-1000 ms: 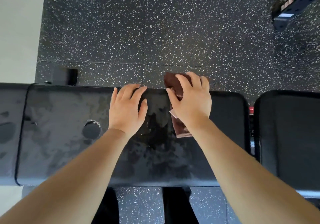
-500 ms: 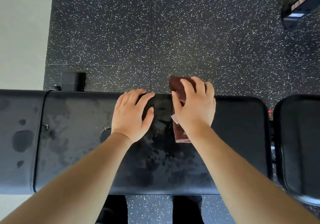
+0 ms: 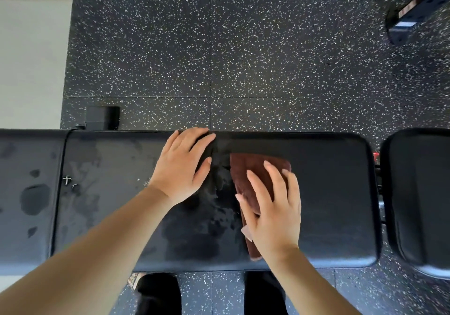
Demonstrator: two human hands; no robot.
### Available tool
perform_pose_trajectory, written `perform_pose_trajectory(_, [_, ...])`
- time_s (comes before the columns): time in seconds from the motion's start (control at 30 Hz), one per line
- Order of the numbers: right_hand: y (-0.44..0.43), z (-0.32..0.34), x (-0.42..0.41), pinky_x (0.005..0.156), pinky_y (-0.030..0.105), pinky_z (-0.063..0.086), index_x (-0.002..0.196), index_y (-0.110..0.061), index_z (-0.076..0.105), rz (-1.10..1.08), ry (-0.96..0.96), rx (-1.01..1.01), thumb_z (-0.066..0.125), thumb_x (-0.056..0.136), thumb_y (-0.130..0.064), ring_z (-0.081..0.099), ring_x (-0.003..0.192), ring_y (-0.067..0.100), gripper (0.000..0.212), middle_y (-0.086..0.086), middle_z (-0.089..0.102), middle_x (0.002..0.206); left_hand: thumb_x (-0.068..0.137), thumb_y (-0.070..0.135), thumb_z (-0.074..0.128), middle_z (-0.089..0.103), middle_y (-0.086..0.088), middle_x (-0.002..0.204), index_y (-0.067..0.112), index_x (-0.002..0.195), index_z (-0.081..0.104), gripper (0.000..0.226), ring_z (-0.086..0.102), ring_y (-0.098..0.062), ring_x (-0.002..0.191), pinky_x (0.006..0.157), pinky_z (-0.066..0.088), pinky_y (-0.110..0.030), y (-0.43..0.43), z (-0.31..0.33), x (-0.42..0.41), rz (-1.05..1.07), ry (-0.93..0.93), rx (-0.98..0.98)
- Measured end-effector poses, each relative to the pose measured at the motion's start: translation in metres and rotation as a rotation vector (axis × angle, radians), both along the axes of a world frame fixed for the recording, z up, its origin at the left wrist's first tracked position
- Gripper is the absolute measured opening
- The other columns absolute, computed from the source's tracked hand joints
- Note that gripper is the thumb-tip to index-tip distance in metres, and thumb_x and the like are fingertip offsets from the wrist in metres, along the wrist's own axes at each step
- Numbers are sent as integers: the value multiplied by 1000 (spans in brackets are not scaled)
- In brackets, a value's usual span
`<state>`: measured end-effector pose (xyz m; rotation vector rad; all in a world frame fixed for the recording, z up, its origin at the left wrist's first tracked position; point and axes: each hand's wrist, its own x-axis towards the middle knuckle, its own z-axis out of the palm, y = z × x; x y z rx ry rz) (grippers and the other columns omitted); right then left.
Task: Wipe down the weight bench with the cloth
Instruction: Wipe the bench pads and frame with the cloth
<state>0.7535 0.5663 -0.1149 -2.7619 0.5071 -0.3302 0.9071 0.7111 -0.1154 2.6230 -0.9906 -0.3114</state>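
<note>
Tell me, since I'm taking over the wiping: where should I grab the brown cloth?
Probably its far end. The cloth lies folded flat on the bench pad, and the right hand covers its near half. Come from above at the far-right corner, which lies bare, and pinch the folded layers together.

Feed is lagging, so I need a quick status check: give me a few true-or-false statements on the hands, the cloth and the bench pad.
1. The right hand presses the brown cloth flat on the bench pad. True.
2. The left hand holds a spray bottle. False: it rests bare on the pad, fingers at the far edge.
3. Wet smears show on the pad left of the cloth. True.
4. The cloth hangs over the pad's far edge. False: it lies on top, short of that edge.
</note>
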Motion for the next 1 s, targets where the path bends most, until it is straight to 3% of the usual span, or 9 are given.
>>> perform_pose_trajectory(0.17, [6,0,46,85,51,45,122,-23,59,-53,32,-17,53,85,-45,34,124,37,43,9,47,137,88,36,37,46,-2,137,21,131,48,47,38,-21,126,110,18,-52,36,2,7,6,-32,69])
perform_pose_trajectory(0.3, [15,0,93,82,50,46,125,-24,58,-54,77,-30,49,86,-49,33,124,36,47,8,47,138,87,38,37,45,-2,138,20,131,47,49,37,-21,128,112,13,-46,50,-4,6,114,-39,44])
perform_pose_trajectory(0.43, [14,-1,122,80,50,46,116,-21,62,-39,77,19,61,83,-45,43,118,40,40,6,54,129,85,37,39,46,0,136,21,129,48,47,38,-19,125,112,14,-42,51,-5,8,131,-51,-3])
perform_pose_trajectory(0.77, [70,-3,51,76,49,45,116,-26,58,-104,10,-34,56,83,-42,35,122,34,38,3,45,133,88,39,38,43,1,138,24,132,45,48,36,-19,128,113,10,-40,55,-8,9,98,-38,-1])
perform_pose_trajectory(1.0, [104,0,4,76,46,45,118,-29,53,-147,16,-31,67,79,-38,37,124,34,42,2,43,135,88,24,38,43,-4,140,21,130,49,43,34,-22,129,111,13,-54,69,-5,-11,-103,-26,-54])
